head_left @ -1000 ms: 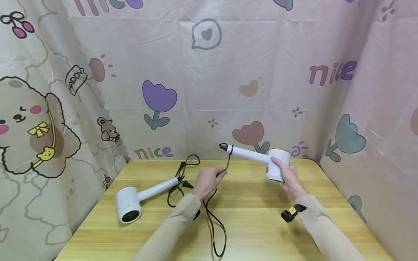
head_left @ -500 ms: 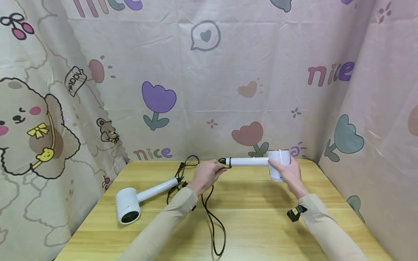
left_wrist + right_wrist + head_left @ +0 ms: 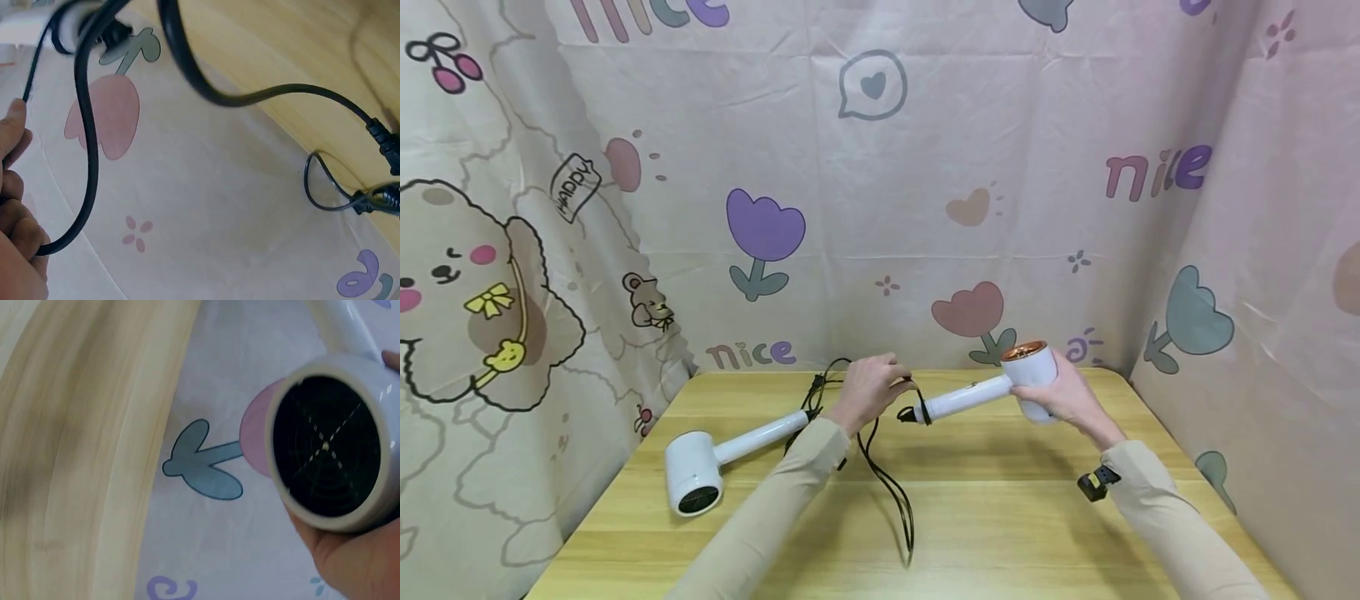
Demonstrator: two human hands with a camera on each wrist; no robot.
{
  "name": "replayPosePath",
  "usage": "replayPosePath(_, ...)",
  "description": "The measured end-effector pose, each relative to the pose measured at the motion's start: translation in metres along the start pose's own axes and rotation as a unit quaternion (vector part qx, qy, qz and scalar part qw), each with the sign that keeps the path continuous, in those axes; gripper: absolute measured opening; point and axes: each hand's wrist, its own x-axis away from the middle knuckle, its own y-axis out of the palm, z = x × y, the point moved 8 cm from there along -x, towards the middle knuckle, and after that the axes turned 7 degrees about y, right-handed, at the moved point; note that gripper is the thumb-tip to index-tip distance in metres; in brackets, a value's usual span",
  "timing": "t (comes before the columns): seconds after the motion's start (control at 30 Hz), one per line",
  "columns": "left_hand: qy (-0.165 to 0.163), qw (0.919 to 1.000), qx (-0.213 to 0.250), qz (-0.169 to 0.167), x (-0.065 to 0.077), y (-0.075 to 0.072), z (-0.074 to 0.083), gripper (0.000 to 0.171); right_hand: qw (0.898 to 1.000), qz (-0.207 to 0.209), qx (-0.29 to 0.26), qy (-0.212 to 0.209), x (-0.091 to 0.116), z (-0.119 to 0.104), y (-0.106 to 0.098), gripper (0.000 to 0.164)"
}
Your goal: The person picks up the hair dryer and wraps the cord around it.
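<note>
A white hair dryer (image 3: 962, 398) is held above the table by my right hand (image 3: 1066, 395), which grips its round head. The head's copper-coloured end faces up in the head view, and its dark grille (image 3: 326, 447) shows in the right wrist view. My left hand (image 3: 871, 387) pinches the black cord (image 3: 922, 402), which wraps round the handle's end. In the left wrist view the cord (image 3: 89, 125) runs from the fingers (image 3: 12, 134) in a wide curve. More cord hangs in a long loop below the left hand.
A second white hair dryer (image 3: 695, 473) lies on the wooden table (image 3: 985, 525) at the left, its handle pointing right toward a bundled black cord (image 3: 815, 385). A printed curtain (image 3: 880, 208) hangs behind the table and at both sides.
The held dryer's handle has swung from sloping down toward its head, through level, to its tail end low. Its copper end has turned into view. The left hand has risen, still holding the cord.
</note>
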Motion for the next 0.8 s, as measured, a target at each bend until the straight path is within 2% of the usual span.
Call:
replayPosePath(0.13, -0.022, 0.9995, 0.018, 0.013, -0.002, -0.007, -0.008, 0.017, 0.998, -0.042, -0.045, -0.006, -0.001, 0.005, 0.000, 0.076)
replayPosePath(0.23, -0.055, 0.9973, 0.045, 0.016, -0.002, -0.007, -0.015, 0.017, 0.995, -0.066, -0.069, 0.005, -0.001, 0.011, 0.000, 0.074)
replayPosePath(0.3, -0.085, 0.9926, 0.086, 0.015, -0.001, -0.004, -0.022, 0.017, 0.992, -0.085, -0.090, 0.014, -0.001, 0.015, 0.000, 0.072)
replayPosePath(0.37, -0.116, 0.9831, 0.141, 0.017, 0.000, 0.002, -0.027, 0.017, 0.987, -0.102, -0.119, 0.026, 0.002, 0.019, 0.000, 0.068)
replayPosePath(0.43, -0.151, 0.9653, 0.211, 0.027, 0.002, 0.008, -0.033, 0.018, 0.980, -0.121, -0.155, 0.032, 0.004, 0.022, 0.001, 0.063)
replayPosePath(0.5, -0.186, 0.9398, 0.283, 0.047, 0.006, 0.014, -0.039, 0.019, 0.971, -0.135, -0.193, 0.046, 0.006, 0.025, 0.003, 0.053)
replayPosePath(0.6, -0.235, 0.9053, 0.346, 0.077, 0.015, 0.023, -0.049, 0.019, 0.956, -0.152, -0.243, 0.065, 0.010, 0.031, 0.006, 0.039)
replayPosePath(0.67, -0.260, 0.8885, 0.368, 0.089, 0.022, 0.028, -0.055, 0.019, 0.946, -0.156, -0.268, 0.093, 0.011, 0.036, 0.010, 0.032)
replayPosePath(0.7, -0.267, 0.8827, 0.375, 0.091, 0.025, 0.031, -0.057, 0.019, 0.941, -0.156, -0.281, 0.106, 0.012, 0.039, 0.012, 0.031)
replayPosePath(0.8, -0.283, 0.8629, 0.407, 0.099, 0.033, 0.038, -0.061, 0.020, 0.926, -0.162, -0.312, 0.138, 0.015, 0.043, 0.020, 0.036)
